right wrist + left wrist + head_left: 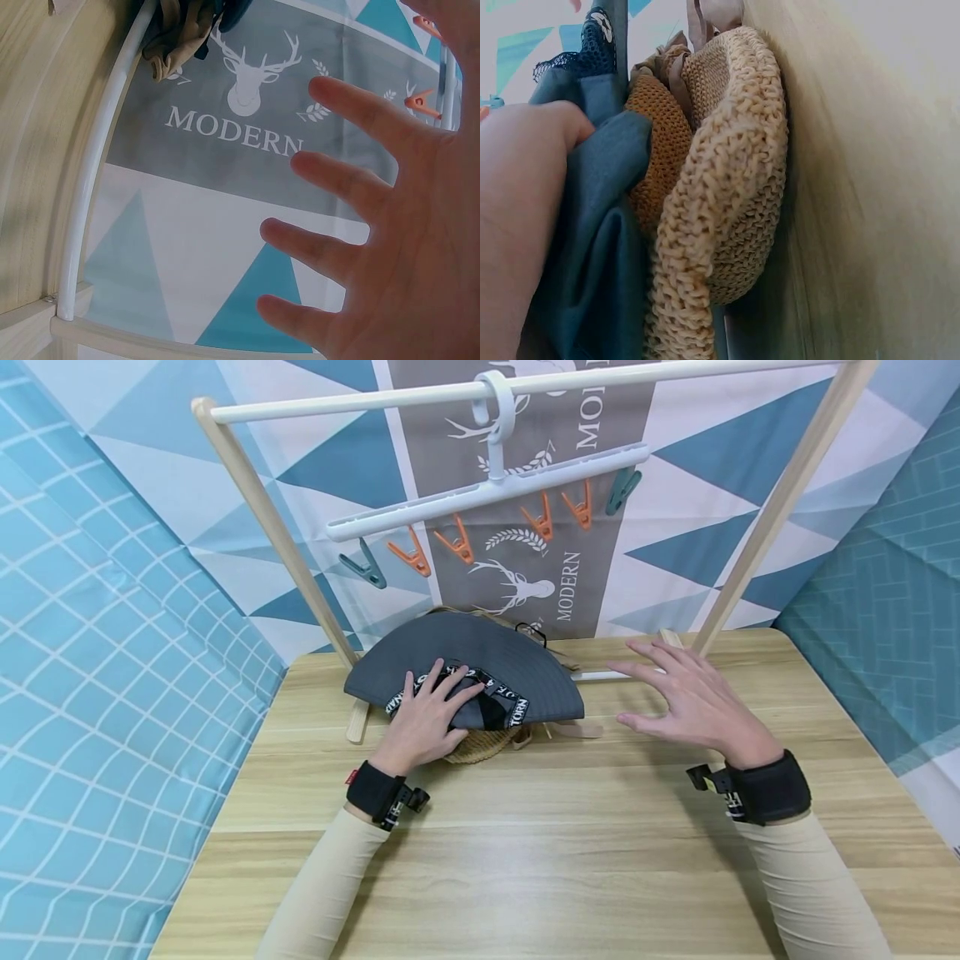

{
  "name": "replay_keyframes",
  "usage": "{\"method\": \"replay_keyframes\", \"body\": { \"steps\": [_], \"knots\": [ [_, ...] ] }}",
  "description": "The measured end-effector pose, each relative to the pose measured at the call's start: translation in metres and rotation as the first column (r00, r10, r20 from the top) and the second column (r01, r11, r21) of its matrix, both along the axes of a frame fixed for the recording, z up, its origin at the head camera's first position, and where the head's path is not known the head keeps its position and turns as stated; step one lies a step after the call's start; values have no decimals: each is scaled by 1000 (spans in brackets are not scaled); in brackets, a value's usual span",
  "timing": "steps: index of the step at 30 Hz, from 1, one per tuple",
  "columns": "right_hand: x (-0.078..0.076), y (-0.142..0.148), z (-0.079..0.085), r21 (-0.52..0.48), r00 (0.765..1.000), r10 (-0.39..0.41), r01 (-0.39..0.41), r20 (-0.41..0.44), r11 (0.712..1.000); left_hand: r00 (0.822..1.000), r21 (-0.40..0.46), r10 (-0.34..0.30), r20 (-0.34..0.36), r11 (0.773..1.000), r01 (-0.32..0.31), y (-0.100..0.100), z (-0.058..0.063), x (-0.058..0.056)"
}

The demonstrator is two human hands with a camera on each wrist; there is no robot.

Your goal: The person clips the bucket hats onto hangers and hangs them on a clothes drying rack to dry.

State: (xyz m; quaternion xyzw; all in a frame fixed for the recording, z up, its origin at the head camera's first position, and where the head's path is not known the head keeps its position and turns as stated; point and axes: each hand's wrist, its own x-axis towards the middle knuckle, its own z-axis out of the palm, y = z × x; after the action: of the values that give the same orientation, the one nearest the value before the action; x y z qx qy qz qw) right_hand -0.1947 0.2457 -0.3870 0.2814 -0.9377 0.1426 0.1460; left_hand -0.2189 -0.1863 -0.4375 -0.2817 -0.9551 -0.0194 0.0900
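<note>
A dark grey brimmed hat (480,647), its wide brim fanned upward, lies at the back of the table in the head view. My left hand (427,727) rests on its black-and-white lettered band with the fingers spread. Beneath it shows a woven straw hat (735,165), close beside the grey cloth in the left wrist view. To the right, my right hand (686,697) hovers above the table, apart from the hats, with its fingers spread and nothing in it. That same hand (397,217) looks bare in the right wrist view.
A wooden rack (783,510) stands over the back of the table (495,860). From its top bar hangs a white hanger (491,493) with several orange and green clips. The rack's white lower bar (94,172) runs low along the back. Patterned cloth covers the walls.
</note>
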Motion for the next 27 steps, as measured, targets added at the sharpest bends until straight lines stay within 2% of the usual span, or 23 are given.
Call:
{"method": "replay_keyframes", "body": {
  "steps": [6,13,15,18,27],
  "knots": [
    [-1,0,0,-1,1000,7,-7,0,1000,998,17,-17,-60,1000,18,-1,-4,-2],
    [-1,0,-1,-1,1000,8,-8,-9,1000,985,112,-52,-165,991,71,-12,-36,-22],
    [-1,0,-1,0,1000,11,-11,-12,1000,978,106,-57,-201,991,80,-14,-40,-24],
    [-1,-1,-1,-1,1000,14,-14,-14,1000,971,103,-62,-232,991,88,-13,-39,-23],
    [0,-1,-2,-2,1000,20,-20,-13,1000,967,98,-43,-250,993,70,-8,-26,-17]
  ]
}}
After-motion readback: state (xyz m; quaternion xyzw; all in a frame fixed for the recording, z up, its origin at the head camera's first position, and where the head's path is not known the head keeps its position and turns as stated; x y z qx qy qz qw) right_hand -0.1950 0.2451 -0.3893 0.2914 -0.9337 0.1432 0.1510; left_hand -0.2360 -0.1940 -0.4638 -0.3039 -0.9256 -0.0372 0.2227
